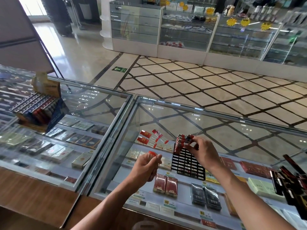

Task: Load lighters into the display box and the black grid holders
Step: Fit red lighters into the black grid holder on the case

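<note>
Right hand point(201, 151) pinching a lighter point(188, 138) over the black grid holder point(187, 165).
I see its fingers point(193, 144) curled round the lighter at the holder's far corner, just beside a column of red lighters point(180, 143) standing in the slots. The left hand point(146, 166) is closed round a red lighter point(152, 153) just left of the holder. Loose lighters point(146, 136) lie on the glass desk point(224, 128) beyond; the display box point(41, 110), packed with lighters, sits far left.

Under my near glass counter point(232, 123) I read yellow price labels: a tag marked 22 point(168, 173), a tag marked 20 point(167, 202) and a tag marked 16 point(202, 213), while the far green floor sign point(120, 69) shows an arrow.
</note>
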Tool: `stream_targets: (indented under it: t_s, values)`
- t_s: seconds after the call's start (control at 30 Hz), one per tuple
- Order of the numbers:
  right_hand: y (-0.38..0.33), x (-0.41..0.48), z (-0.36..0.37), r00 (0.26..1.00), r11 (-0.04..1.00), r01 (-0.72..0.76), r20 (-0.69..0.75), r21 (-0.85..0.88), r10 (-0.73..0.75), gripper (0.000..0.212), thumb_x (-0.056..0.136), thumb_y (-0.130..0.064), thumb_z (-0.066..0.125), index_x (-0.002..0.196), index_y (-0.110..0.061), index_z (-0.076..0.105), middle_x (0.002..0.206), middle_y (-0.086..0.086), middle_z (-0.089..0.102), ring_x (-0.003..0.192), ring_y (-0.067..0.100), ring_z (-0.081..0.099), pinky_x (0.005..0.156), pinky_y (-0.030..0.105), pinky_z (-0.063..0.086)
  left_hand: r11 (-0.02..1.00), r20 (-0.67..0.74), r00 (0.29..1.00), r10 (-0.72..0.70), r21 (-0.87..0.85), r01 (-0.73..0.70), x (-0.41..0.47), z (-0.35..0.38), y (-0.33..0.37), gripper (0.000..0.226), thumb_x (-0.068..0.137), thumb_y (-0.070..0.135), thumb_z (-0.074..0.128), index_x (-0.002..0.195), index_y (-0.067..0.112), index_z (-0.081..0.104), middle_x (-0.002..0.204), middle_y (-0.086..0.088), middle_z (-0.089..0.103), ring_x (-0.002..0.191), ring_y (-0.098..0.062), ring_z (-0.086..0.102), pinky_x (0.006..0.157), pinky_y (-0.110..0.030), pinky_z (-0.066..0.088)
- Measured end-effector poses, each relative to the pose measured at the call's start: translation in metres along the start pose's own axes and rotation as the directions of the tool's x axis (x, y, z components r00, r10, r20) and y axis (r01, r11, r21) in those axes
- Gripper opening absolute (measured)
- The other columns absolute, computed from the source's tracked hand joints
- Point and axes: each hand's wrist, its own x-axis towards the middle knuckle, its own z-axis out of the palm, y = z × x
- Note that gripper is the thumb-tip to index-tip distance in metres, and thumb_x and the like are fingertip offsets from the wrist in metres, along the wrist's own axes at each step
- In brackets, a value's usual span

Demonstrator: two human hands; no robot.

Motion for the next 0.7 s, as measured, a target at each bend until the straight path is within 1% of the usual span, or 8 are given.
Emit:
stream_targets:
  t_s: [0.07, 0.23, 0.4, 0.47, 0.53, 0.57, 0.6, 0.7]
  values:
    - [0.002, 0.001, 0.002, 1.000, 1.000, -0.006, 0.010, -0.019, 0.006, 0.032, 0.090, -0.044, 0.070, 0.109, -0.018, 0.070, 0.097, -0.009, 0.067, 0.076, 0.004, 0.062, 0.070, 0.028, 0.056, 1.000, 0.005, 1.000, 0.004, 0.000, -0.004, 0.000, 0.000, 0.000, 0.033, 0.094, 0.040, 0.062, 0.086, 0.007, 0.059, 0.058, -0.002, 0.047, 0.046, -0.014, 0.039, 0.040, -0.023, 0.036]
    - [0.005, 0.002, 0.005, 0.999, 0.998, -0.014, 0.044, -0.065, 0.017, 0.038, 0.091, -0.053, 0.064, 0.108, -0.020, 0.071, 0.101, -0.007, 0.067, 0.078, 0.011, 0.064, 0.067, 0.034, 0.057, 0.999, 0.021, 0.999, 0.046, 0.022, -0.046, 0.000, 0.001, 0.000, 0.031, 0.096, 0.034, 0.060, 0.079, 0.010, 0.053, 0.056, -0.001, 0.046, 0.044, -0.012, 0.039, 0.040, -0.022, 0.036]
    - [0.005, 0.001, 0.003, 0.998, 0.998, -0.011, 0.060, -0.057, 0.014, 0.060, 0.086, -0.071, 0.051, 0.110, -0.020, 0.071, 0.102, -0.007, 0.065, 0.074, 0.008, 0.061, 0.065, 0.037, 0.058, 0.995, 0.021, 0.999, 0.048, 0.089, -0.049, 0.002, 0.001, -0.003, 0.031, 0.101, 0.026, 0.059, 0.076, 0.011, 0.047, 0.055, 0.001, 0.044, 0.044, -0.012, 0.038, 0.040, -0.023, 0.036]
    - [0.004, -0.001, 0.001, 0.998, 0.999, -0.004, 0.063, -0.045, 0.007, 0.055, 0.087, -0.065, 0.058, 0.114, -0.019, 0.070, 0.104, -0.007, 0.063, 0.072, 0.005, 0.060, 0.065, 0.032, 0.057, 0.994, 0.023, 0.999, 0.047, 0.095, -0.048, 0.002, 0.001, -0.003, 0.032, 0.101, 0.027, 0.060, 0.074, 0.014, 0.047, 0.055, 0.001, 0.045, 0.044, -0.013, 0.039, 0.040, -0.023, 0.035]
    - [0.003, -0.003, -0.002, 0.999, 1.000, 0.004, 0.045, -0.030, -0.003, 0.044, 0.088, -0.050, 0.069, 0.118, -0.017, 0.067, 0.104, -0.008, 0.061, 0.069, 0.004, 0.059, 0.063, 0.019, 0.050, 0.993, 0.033, 0.998, 0.050, 0.104, -0.053, 0.002, 0.001, -0.003, 0.033, 0.100, 0.029, 0.061, 0.073, 0.015, 0.047, 0.055, 0.000, 0.044, 0.044, -0.013, 0.038, 0.040, -0.023, 0.035]
    - [0.002, -0.006, -0.004, 0.999, 1.000, 0.004, 0.032, -0.021, -0.004, 0.040, 0.088, -0.042, 0.073, 0.119, -0.018, 0.067, 0.103, -0.008, 0.060, 0.068, 0.004, 0.058, 0.062, 0.016, 0.047, 0.992, 0.034, 0.998, 0.049, 0.113, -0.052, 0.003, 0.002, -0.003, 0.033, 0.100, 0.029, 0.061, 0.072, 0.016, 0.048, 0.055, 0.000, 0.044, 0.044, -0.013, 0.038, 0.040, -0.023, 0.035]
    - [0.002, -0.008, -0.006, 1.000, 1.000, 0.003, 0.017, -0.008, -0.003, 0.037, 0.087, -0.036, 0.076, 0.118, -0.019, 0.066, 0.102, -0.008, 0.060, 0.067, 0.004, 0.059, 0.061, 0.015, 0.046, 0.991, 0.031, 0.998, 0.047, 0.122, -0.050, 0.003, 0.002, -0.002, 0.033, 0.100, 0.028, 0.061, 0.072, 0.016, 0.048, 0.055, 0.000, 0.045, 0.044, -0.013, 0.039, 0.040, -0.023, 0.035]
    - [-0.006, -0.019, -0.012, 0.998, 0.999, -0.020, -0.050, 0.025, 0.022, 0.027, 0.087, -0.027, 0.079, 0.108, -0.021, 0.063, 0.097, -0.011, 0.061, 0.068, 0.005, 0.061, 0.059, 0.020, 0.053, 0.986, 0.037, 0.998, 0.047, 0.160, -0.052, 0.004, 0.004, -0.002, 0.032, 0.101, 0.026, 0.061, 0.075, 0.012, 0.050, 0.056, 0.001, 0.045, 0.045, -0.012, 0.039, 0.041, -0.022, 0.036]
